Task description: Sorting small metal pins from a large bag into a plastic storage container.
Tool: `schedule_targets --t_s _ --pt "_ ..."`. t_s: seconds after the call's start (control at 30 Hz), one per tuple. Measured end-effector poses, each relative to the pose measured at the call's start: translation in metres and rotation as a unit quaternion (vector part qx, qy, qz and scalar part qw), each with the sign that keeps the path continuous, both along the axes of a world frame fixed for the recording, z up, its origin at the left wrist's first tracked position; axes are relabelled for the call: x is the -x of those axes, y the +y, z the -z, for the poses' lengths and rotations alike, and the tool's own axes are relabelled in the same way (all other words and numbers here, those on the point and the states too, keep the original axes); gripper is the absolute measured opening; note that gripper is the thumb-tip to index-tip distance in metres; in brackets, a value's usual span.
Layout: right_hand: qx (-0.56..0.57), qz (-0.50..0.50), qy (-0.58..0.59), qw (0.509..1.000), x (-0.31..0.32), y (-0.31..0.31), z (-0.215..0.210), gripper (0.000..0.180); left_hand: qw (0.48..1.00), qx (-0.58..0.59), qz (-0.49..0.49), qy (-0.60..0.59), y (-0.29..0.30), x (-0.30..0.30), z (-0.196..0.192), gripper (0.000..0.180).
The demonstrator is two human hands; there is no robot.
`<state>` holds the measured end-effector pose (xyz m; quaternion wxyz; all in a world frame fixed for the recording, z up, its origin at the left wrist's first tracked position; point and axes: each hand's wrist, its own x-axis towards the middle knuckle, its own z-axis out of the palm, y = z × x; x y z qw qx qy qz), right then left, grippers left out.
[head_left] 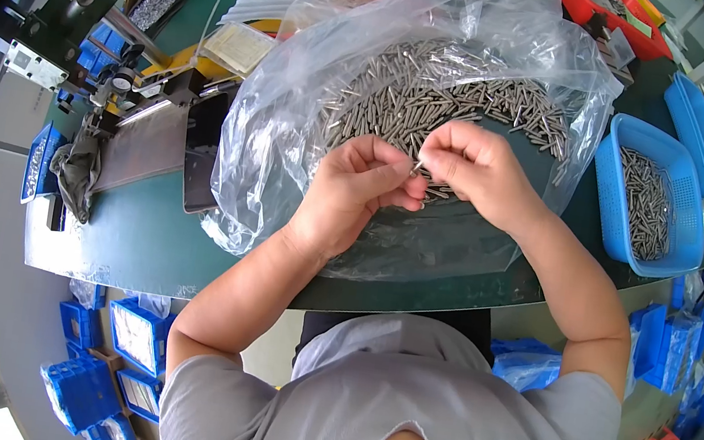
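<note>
The left hand [363, 187] and right hand [474, 170] meet at frame centre, fingertips pinched together on one small metal pin [416, 167]. Beneath them a heap of metal pins [443, 84] lies in an open clear plastic bag [289, 94] on the green table [143, 236]. At the right edge, a blue basket [628, 142] holds more pins.

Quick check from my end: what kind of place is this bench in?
Most likely a small-parts factory workbench: a clear plastic bag heaped with small metal pins, a blue plastic basket holding more pins, and a metal bench machine on the green table.
</note>
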<state>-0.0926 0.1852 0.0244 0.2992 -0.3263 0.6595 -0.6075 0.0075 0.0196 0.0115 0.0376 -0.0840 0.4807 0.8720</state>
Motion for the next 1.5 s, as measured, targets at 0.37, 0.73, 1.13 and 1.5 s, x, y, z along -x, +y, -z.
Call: schedule_targets --t_s 0.37,0.73,1.13,1.5 --pt "0.019 -0.007 -0.282 0.959 0.041 0.018 -0.003 0.010 0.997 0.027 -0.074 -0.011 -0.007 0.003 0.002 0.008" --pt "-0.194 -0.060 0.361 0.910 0.024 0.013 0.006 0.015 0.997 0.009 -0.075 -0.011 -0.006 0.002 -0.002 0.008" --pt "-0.065 -0.003 0.177 0.982 0.016 0.013 -0.008 0.007 0.999 0.052 -0.011 -0.009 -0.002 0.002 0.001 0.009" --pt "-0.044 -0.030 0.179 0.982 0.001 0.006 -0.007 0.006 0.995 0.099 0.017 0.028 0.003 -0.001 0.002 0.008"
